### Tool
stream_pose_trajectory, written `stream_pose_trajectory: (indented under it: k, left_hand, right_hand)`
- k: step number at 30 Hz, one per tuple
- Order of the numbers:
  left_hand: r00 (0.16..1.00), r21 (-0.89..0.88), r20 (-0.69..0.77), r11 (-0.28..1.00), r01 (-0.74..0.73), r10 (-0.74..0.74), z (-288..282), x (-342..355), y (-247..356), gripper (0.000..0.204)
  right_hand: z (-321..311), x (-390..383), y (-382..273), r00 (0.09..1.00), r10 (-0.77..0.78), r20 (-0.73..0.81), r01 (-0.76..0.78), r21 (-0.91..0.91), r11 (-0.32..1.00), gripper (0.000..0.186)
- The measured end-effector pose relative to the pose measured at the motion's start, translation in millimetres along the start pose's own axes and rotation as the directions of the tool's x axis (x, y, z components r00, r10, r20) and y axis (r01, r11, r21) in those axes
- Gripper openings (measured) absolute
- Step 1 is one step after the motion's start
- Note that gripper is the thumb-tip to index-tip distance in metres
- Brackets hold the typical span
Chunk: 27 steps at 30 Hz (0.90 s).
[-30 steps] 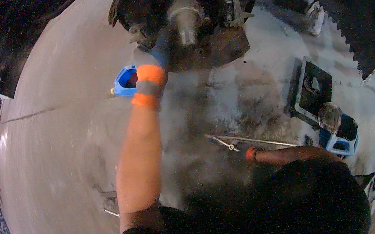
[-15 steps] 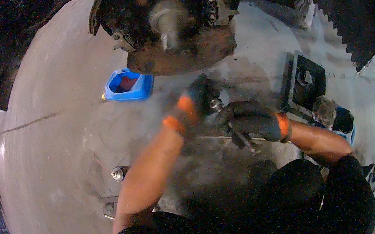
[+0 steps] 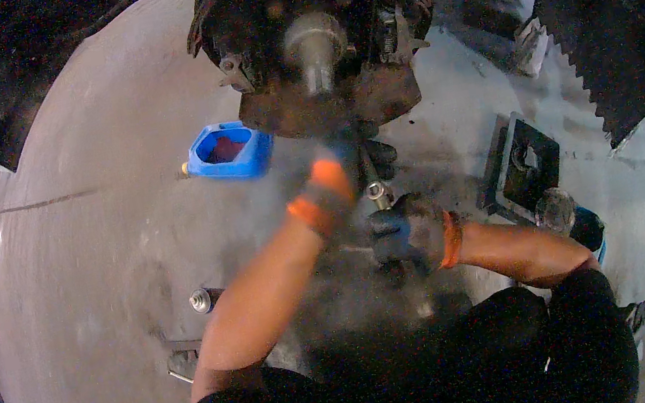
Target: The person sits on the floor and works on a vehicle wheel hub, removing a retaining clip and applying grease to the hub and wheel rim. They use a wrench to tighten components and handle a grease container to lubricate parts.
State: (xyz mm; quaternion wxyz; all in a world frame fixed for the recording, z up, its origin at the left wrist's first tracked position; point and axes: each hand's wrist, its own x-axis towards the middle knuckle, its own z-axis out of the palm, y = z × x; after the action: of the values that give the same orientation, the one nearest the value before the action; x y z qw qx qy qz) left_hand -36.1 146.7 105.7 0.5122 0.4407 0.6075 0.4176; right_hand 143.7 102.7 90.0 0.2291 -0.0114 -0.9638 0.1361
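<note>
A shiny metal socket wrench (image 3: pixel 379 193) shows its round head between my two dark-gloved hands. My right hand (image 3: pixel 412 230) is closed around it just below that head, hiding most of the tool. My left hand (image 3: pixel 358 160), smeared by motion, sits just above the head with its fingers curled in. A dark bar runs up through the left hand, too unclear to name. Straight above both hands hangs a rusty wheel hub and brake assembly (image 3: pixel 317 47), with its pale spindle pointing down toward me. My left hand is just under its lower plate.
A cut-open blue jug (image 3: pixel 255 159) with dark reddish contents stands left of the hub. A spray can (image 3: pixel 202 300) and a metal tool (image 3: pixel 180 375) lie beside my left forearm. Right of my hands are a black tray (image 3: pixel 535 157) and a clear round container (image 3: pixel 554 210).
My right hand has turned and moved slightly left and down, and the wrench handle, earlier visible at lower right, is now hidden. The view has shifted, putting the hub lower and farther right.
</note>
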Motion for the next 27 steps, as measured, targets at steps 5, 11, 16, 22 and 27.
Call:
stream_pose_trajectory:
  k: [5,11,16,22,27]
  left_hand:
    - [0.741,0.559,-0.293,0.737,-0.38,0.604,-69.7,66.1,-49.7,0.032]
    - [0.638,-0.339,-0.298,0.546,-0.766,0.71,-63.0,25.1,14.6,0.039]
    - [0.684,-0.36,-0.182,0.6,-0.715,0.706,-72.8,33.5,16.9,0.041]
    - [0.645,-0.219,-0.149,0.611,-0.761,0.749,-73.1,33.1,20.0,0.045]
    - [0.593,-0.247,-0.241,0.542,-0.803,0.769,-61.4,8.1,29.5,0.043]
  right_hand:
    - [-24.1,25.4,8.2,0.997,-0.074,0.025,0.078,-0.242,0.967,0.035]
    - [-25.4,28.8,46.1,0.992,-0.083,0.096,0.107,-0.279,0.954,0.033]
    - [-41.2,49.2,68.0,0.997,-0.031,0.067,0.051,-0.31,0.949,0.029]
    - [-51.0,54.2,42.6,0.999,0.039,-0.005,-0.039,-0.126,0.991,0.024]
    - [-95.6,71.2,16.0,0.994,-0.095,0.05,0.105,-0.284,0.953,0.021]
